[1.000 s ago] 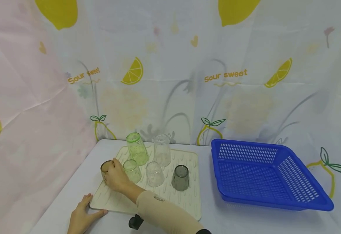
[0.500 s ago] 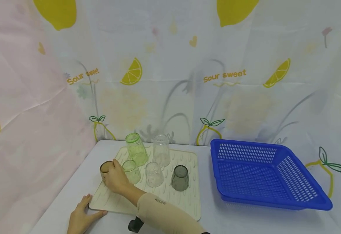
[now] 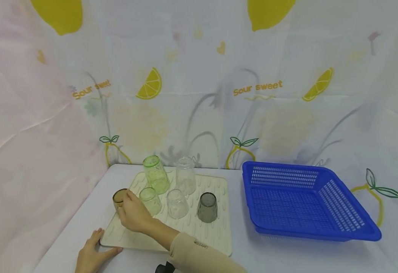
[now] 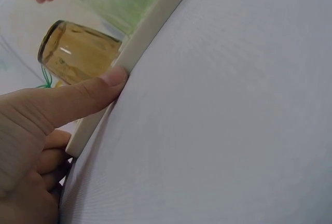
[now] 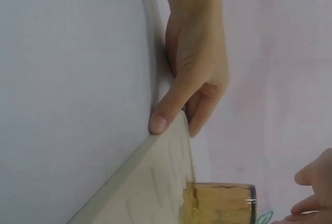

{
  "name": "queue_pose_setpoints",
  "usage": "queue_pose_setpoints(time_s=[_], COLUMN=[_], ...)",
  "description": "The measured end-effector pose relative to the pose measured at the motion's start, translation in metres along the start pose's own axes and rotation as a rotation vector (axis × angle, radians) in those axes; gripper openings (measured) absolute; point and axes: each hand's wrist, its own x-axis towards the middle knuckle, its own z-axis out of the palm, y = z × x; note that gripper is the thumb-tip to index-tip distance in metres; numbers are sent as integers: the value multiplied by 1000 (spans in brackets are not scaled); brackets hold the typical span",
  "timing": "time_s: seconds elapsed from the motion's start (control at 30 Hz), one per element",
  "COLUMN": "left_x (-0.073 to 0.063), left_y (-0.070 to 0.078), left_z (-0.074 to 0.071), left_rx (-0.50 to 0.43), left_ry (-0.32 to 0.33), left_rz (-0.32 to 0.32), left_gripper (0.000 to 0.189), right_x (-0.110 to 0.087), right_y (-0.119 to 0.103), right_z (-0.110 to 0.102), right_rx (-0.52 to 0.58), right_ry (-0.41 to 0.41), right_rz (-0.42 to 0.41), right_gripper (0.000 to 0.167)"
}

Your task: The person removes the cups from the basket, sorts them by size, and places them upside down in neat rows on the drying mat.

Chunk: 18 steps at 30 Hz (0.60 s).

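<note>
My left hand (image 3: 91,254) grips the near-left corner of a cream ridged drying mat (image 3: 192,239), thumb on the front edge and fingers on the left side. An amber glass (image 4: 80,50) stands on the mat's left side. My right hand (image 3: 135,214) is beside it; in the right wrist view the right fingers (image 5: 311,203) are apart from the glass. To its right stand a short green glass (image 3: 151,203), a short clear glass (image 3: 177,204) and a smoky grey glass (image 3: 207,208). Behind are a tall green glass (image 3: 157,176) and a tall clear glass (image 3: 186,178).
A blue slotted plastic basket (image 3: 299,203) sits on the white-covered table (image 3: 243,254), right of the mat. Lemon-printed cloth (image 3: 192,76) hangs behind and to the left.
The right hand has loosened from the amber glass and drawn slightly back, leaving more of the rim visible. The left hand stays at the mat's corner. The head view has shifted slightly.
</note>
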Motion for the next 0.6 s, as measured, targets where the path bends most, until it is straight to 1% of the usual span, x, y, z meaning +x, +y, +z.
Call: queue_pose_setpoints(time_s=[0.03,0.07,0.13,0.23,0.27,0.37,0.5,0.6], left_x=[0,0,1,3,3,4,4,2], left_y=[0,0,0,1,2,3,6,15], left_z=[0,0,1,2,2,-1,-5,-7], left_rx=[0,4,9,17,25,66,151,176], left_ry=[0,2,-5,-28,-35,-48,-23,13], left_rz=[-3,-4,0,0,1,-5,11,49], left_gripper=[104,104,104,106,106,106,102,101], right_x=[-3,-6,-14,-31,-37,-56,-77,-90], right_y=[1,2,6,17,21,31,42,47], right_z=[-4,-9,-19,-33,-37,-48,-59,-64], right_rx=[-2,7,68,211,269,409,569,647], right_ry=[-4,-8,-20,-18,-11,10,8,7], right_rz=[-30,-43,-54,-47,-36,-35,18,63], right_gripper=[31,31,30,34,38,38,41,42])
